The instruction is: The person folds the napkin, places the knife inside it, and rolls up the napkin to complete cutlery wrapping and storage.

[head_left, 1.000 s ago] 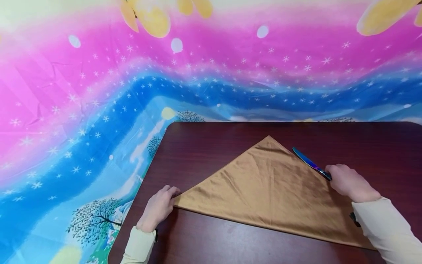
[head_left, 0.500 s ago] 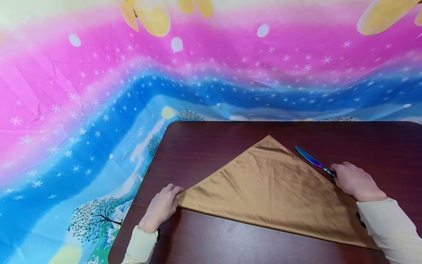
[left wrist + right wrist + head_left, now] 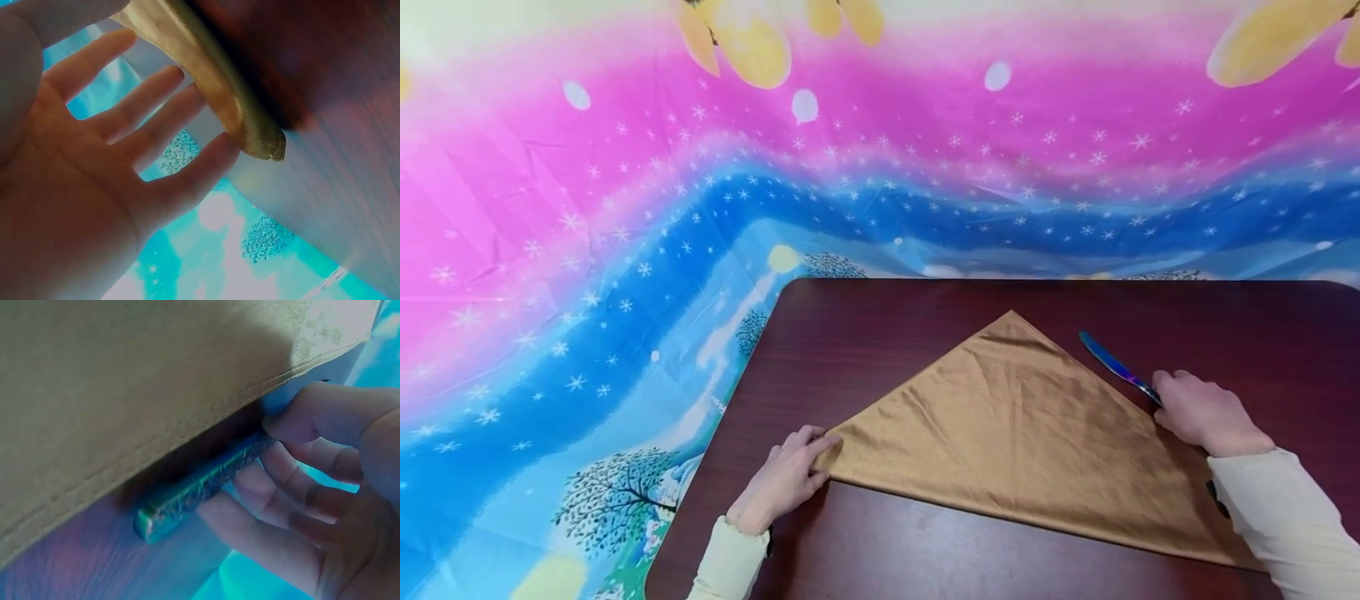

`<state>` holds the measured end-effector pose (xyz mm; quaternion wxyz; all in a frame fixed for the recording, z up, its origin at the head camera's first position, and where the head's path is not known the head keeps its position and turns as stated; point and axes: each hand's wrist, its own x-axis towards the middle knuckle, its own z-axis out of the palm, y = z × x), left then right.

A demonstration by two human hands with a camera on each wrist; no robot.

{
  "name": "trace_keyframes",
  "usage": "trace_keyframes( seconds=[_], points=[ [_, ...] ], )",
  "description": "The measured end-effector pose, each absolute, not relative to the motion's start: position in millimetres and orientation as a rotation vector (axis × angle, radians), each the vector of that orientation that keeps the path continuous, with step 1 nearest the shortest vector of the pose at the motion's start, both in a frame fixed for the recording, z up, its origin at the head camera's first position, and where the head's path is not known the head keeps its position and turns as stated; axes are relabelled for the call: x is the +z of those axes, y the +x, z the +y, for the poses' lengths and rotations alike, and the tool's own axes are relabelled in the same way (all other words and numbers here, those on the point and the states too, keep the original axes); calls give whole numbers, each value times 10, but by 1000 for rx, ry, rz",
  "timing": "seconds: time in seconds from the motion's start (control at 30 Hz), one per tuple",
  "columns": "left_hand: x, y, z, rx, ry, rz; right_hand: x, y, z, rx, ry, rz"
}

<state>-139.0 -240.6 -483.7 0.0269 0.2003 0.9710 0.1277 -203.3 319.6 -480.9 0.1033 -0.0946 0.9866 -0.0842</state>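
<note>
A gold satin napkin (image 3: 985,425) lies folded in a triangle, its peak pointing away from me. Over its left corner is my left hand (image 3: 784,477), fingers spread; in the left wrist view the fingers (image 3: 169,119) are fairly straight beside the napkin's folded edge (image 3: 231,106), some tips at the cloth. My right hand (image 3: 1206,412) pinches a table knife (image 3: 1112,362) by its handle. The iridescent blue-purple blade points up and left, just beyond the napkin's right slanting edge. Thumb and fingertips meet on the patterned handle (image 3: 206,484) in the right wrist view.
Everything lies on a dark reddish-brown table (image 3: 887,325) with rounded corners. Behind and left of it hangs a pink and blue printed cloth backdrop (image 3: 880,167). The napkin's near right corner runs under the right forearm's cream sleeve (image 3: 1285,517).
The knife and my right hand have shifted slightly right, away from the napkin's edge. My left hand has moved right, the left corner going inward with it, and its fingers have spread.
</note>
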Motion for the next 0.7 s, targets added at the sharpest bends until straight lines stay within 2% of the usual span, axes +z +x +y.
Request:
trace_keyframes(
  seconds=[0.7],
  points=[
    [-4757,-1389,-2379,367,511,2883,-4815,-1979,3300,-240,-270,2925]
  ],
)
